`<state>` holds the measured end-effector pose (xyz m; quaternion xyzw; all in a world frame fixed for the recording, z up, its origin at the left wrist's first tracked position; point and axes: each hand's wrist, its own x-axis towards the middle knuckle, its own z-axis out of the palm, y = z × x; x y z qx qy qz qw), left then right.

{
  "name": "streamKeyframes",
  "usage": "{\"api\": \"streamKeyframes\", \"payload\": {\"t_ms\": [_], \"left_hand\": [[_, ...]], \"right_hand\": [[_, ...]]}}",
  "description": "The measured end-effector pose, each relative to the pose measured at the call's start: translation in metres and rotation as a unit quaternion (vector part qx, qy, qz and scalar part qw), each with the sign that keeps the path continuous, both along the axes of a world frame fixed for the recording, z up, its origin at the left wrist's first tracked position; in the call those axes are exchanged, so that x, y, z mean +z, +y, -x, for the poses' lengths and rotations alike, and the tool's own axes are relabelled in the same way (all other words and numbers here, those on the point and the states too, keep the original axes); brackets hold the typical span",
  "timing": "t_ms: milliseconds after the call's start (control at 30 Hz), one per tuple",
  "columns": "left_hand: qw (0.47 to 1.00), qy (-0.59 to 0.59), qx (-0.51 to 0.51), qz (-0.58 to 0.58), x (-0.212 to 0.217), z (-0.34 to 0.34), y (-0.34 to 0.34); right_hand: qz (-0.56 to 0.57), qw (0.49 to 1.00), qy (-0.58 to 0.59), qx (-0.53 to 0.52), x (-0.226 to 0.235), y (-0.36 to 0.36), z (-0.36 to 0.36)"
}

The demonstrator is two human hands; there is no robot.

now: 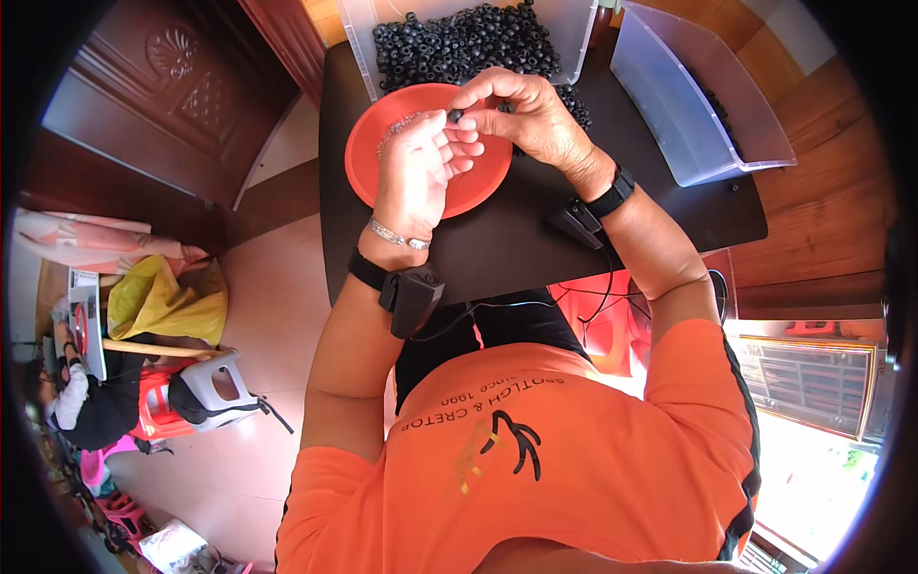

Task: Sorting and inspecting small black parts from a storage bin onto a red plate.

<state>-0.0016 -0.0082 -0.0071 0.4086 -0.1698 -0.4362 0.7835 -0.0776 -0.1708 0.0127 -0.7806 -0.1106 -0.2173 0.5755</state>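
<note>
Over an orange-red round plate both my hands meet, fingertips nearly touching. My right hand pinches a small black ring-like part between thumb and forefinger. Close against that part, my left hand has its palm turned up, thumb and forefinger pressed together and the other fingers curled; whatever it grips is too small to make out. Tiny pale, clear-looking pieces lie in the plate, partly behind my left hand. Beyond the plate, many similar black parts fill a clear plastic bin.
More black parts lie loose on the dark table beside my right hand. A second translucent bin stands at the right. Cables run from the wrist devices across my lap. At far left, another person sits near a grey-backed chair.
</note>
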Motion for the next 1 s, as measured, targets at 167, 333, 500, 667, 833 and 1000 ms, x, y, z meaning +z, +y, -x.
{"api": "streamKeyframes", "payload": {"t_ms": [167, 333, 500, 667, 833, 1000], "left_hand": [[1.0, 0.013, 0.007, 0.017, 0.001, 0.003, -0.002], [0.997, 0.049, 0.002, 0.063, 0.001, 0.002, -0.004], [0.995, 0.055, -0.016, 0.087, 0.003, 0.002, -0.005], [0.995, 0.048, -0.017, 0.085, 0.0, 0.001, -0.004], [0.996, 0.051, -0.006, 0.071, 0.002, 0.003, -0.005], [0.999, 0.003, 0.029, 0.025, 0.002, 0.004, -0.005]], "right_hand": [[0.083, 0.996, -0.019, -0.036, 0.009, 0.006, 0.005], [0.056, 0.997, -0.015, -0.05, 0.015, 0.013, 0.006], [0.102, 0.991, -0.063, -0.054, 0.01, 0.007, 0.005], [0.177, 0.975, -0.114, -0.071, 0.009, 0.005, 0.003], [0.184, 0.973, -0.12, -0.068, 0.01, 0.006, 0.004], [0.187, 0.977, -0.095, -0.044, 0.008, 0.004, 0.002]]}}
